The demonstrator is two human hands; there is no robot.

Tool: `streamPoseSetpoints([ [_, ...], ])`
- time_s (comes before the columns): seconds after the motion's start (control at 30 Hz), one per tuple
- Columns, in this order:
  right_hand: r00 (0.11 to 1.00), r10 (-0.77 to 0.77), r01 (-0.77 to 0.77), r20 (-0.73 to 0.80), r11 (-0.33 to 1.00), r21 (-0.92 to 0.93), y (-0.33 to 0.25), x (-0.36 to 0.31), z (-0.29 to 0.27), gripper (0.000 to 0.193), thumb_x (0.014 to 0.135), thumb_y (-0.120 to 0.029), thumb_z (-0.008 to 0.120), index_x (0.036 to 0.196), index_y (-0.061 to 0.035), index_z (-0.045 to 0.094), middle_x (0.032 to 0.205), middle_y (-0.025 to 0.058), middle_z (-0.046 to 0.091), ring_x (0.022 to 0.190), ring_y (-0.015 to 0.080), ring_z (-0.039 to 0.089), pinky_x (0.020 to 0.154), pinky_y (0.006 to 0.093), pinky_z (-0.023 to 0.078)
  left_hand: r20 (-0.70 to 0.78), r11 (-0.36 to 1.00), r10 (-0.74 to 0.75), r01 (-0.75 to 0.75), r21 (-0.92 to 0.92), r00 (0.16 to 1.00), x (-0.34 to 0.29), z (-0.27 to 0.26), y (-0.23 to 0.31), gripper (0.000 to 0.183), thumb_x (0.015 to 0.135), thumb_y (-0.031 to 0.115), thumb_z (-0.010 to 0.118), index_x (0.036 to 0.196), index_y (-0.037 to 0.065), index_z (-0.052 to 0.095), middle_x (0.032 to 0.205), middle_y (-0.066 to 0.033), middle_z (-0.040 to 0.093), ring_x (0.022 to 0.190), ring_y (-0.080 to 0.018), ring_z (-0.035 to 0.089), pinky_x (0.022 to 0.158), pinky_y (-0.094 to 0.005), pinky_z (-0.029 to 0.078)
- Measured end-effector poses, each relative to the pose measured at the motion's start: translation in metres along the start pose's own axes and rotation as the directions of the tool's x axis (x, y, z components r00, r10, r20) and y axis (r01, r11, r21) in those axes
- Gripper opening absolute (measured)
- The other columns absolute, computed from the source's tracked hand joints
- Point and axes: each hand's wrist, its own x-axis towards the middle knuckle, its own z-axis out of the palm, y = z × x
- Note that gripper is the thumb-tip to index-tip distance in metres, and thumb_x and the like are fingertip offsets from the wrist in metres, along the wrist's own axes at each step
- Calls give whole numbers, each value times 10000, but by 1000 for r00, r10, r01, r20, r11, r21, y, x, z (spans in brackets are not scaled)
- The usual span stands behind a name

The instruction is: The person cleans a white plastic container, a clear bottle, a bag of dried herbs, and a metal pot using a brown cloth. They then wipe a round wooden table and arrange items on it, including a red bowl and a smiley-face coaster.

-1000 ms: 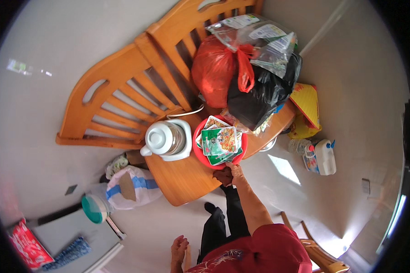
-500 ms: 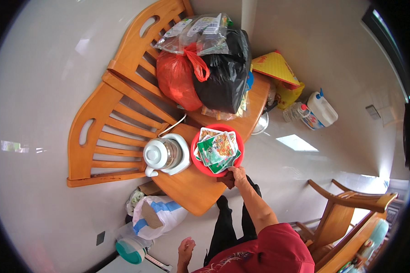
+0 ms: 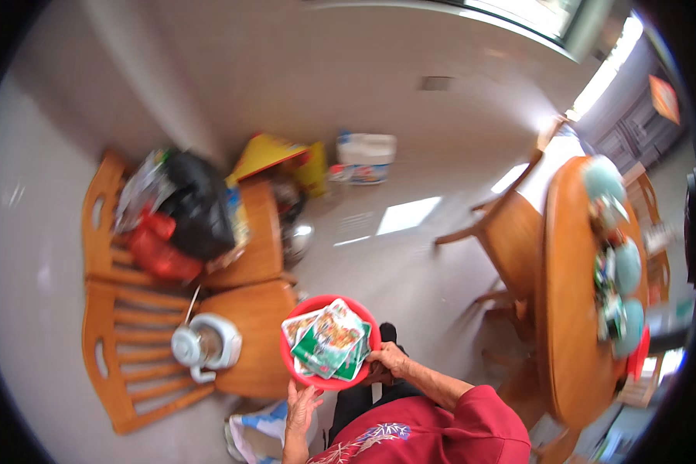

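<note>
A round red basin [image 3: 285,354] is in front of my body, to the right of the seat of a wooden chair. Flat green and white packets [image 3: 329,338] with food pictures lie piled in it. My right hand [image 3: 390,359] is closed on the basin's right rim. At the lower left rim is my left hand [image 3: 301,404], its fingers spread and reaching up to the basin's side; whether they touch it is hard to tell.
A white kettle [image 3: 206,342] stands on the chair seat [image 3: 255,325]. Black [image 3: 197,205] and red bags [image 3: 158,247] fill the chair behind. At right is a wooden table [image 3: 568,309] with a chair [image 3: 510,247] beside it. White jugs [image 3: 367,157] stand by the wall.
The view has swung to the right, bringing the table in. My right hand has carried the basin off the chair toward me, and my left hand has come up to its rim.
</note>
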Motion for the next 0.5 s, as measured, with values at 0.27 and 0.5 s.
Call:
streamPoseSetpoints([
  [0.27,972,-194,220,-134,951,219,7,-134,-64,180,738,-91,637,883,14,651,745,61,666,623,145,622,563,279,513,374,982,-188,180,58,908,33,92,-16,565,755,-18,611,1291,15,434,1219,-131,568,1108,-293,568,1001,-484,445],
  [0.5,855,-262,418,-447,858,297,8,-273,-145,153,745,-120,623,806,18,645,697,64,647,588,136,601,544,274,493,595,957,-291,228,181,749,-35,271,-41,631,722,-1,565,1326,-11,380,1250,-147,535,1135,-295,544,1031,-453,412],
])
